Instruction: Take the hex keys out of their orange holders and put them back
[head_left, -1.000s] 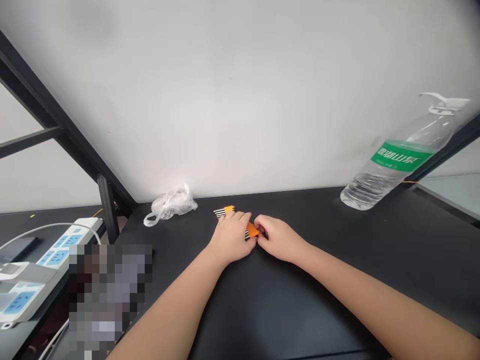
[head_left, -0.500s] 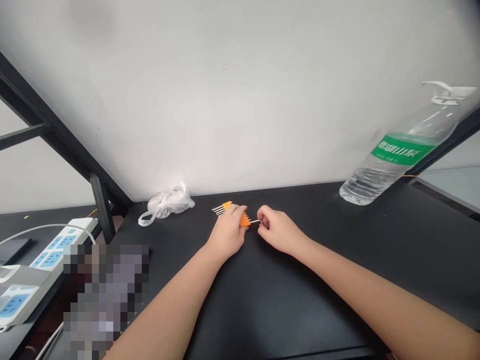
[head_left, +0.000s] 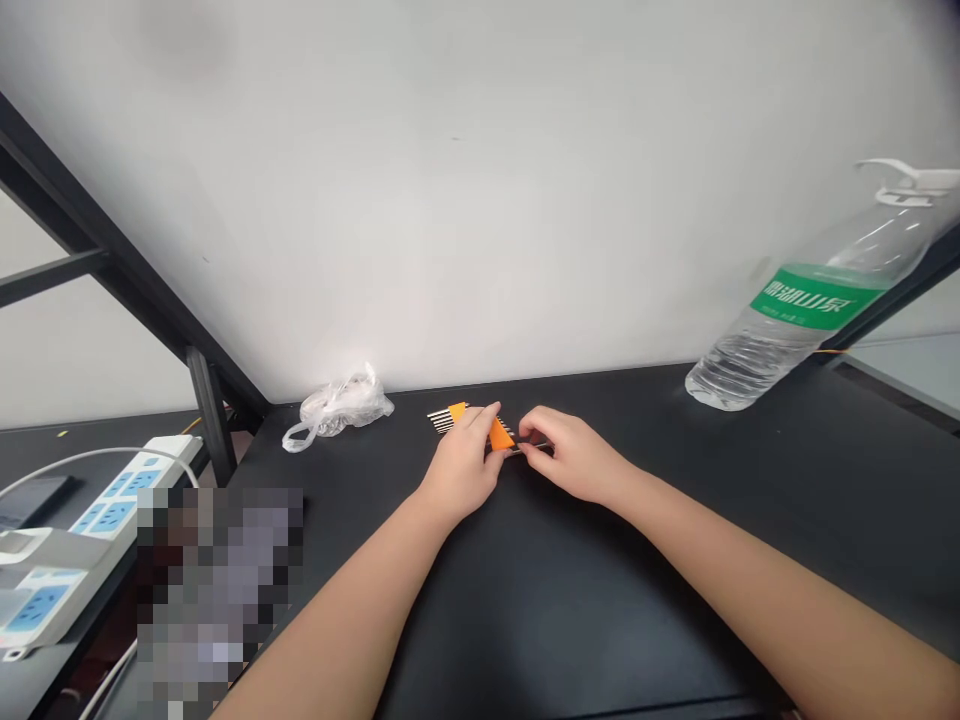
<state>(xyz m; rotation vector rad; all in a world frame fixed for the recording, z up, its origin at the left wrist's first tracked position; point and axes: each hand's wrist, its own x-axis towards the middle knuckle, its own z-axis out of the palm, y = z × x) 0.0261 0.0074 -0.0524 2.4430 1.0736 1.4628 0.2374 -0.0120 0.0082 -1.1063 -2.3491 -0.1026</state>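
My left hand (head_left: 463, 458) is closed over an orange holder (head_left: 501, 434) on the black desk, covering its middle. Several thin metal rods (head_left: 441, 420), which look like hex keys, stick out of its left side; shorter ends show on the right. My right hand (head_left: 570, 450) is just right of the holder, thumb and forefinger pinched on one metal rod (head_left: 514, 451). That rod lies along the holder's near right corner, close to my left thumb. Whether it sits inside the holder, I cannot tell.
A crumpled clear plastic bag (head_left: 345, 402) lies by the wall on the left. A large water bottle (head_left: 795, 320) with a green label stands at the back right. White power strips (head_left: 112, 520) and a cable are at the left, beyond the black metal frame (head_left: 206, 410).
My right hand has shifted slightly right, and the rod in its fingers now lies lower, by the holder's near corner. My left hand keeps hold of the holder. The view has shifted a little.
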